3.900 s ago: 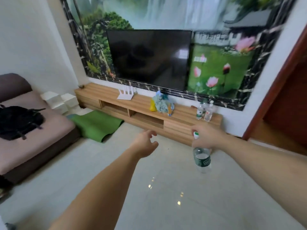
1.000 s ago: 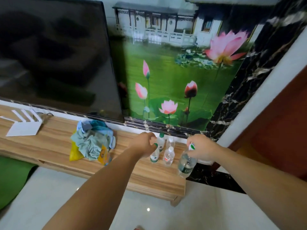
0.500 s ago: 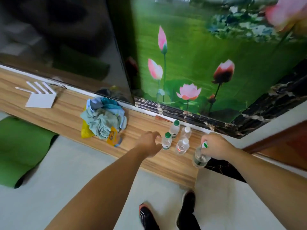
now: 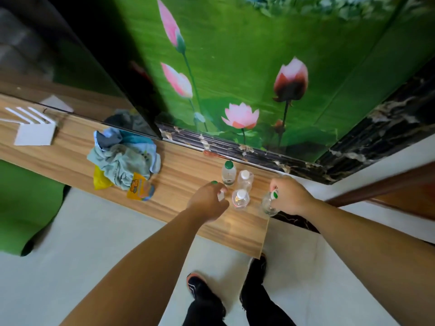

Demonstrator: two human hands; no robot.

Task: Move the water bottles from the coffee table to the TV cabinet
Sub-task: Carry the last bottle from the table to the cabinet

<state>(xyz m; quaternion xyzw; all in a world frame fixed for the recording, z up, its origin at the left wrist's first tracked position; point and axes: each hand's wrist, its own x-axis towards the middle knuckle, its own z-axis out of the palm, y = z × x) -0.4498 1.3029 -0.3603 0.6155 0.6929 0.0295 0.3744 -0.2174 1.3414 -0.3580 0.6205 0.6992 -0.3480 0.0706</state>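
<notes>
The wooden TV cabinet [image 4: 183,168] runs across the view below the wall. Three clear water bottles stand on its right end: one with a green cap [image 4: 228,173] and two with white caps [image 4: 245,179] [image 4: 240,199]. My left hand [image 4: 207,201] is closed over another bottle just left of them. Only its green cap [image 4: 214,182] and a bit of label show. My right hand [image 4: 290,196] grips the neck of a clear bottle [image 4: 267,205] at the cabinet's right edge. I cannot tell whether its base touches the wood.
A heap of blue cloth [image 4: 124,158] with a yellow packet [image 4: 138,189] lies on the cabinet to the left. Further left is a white router [image 4: 35,134]. The TV screen [image 4: 70,67] hangs above. A green mat [image 4: 23,208] lies on the floor, and my shoes [image 4: 200,287] are below.
The view has moved closer and tilted down over the cabinet. Both hands have sunk lower with their bottles, beside the standing group.
</notes>
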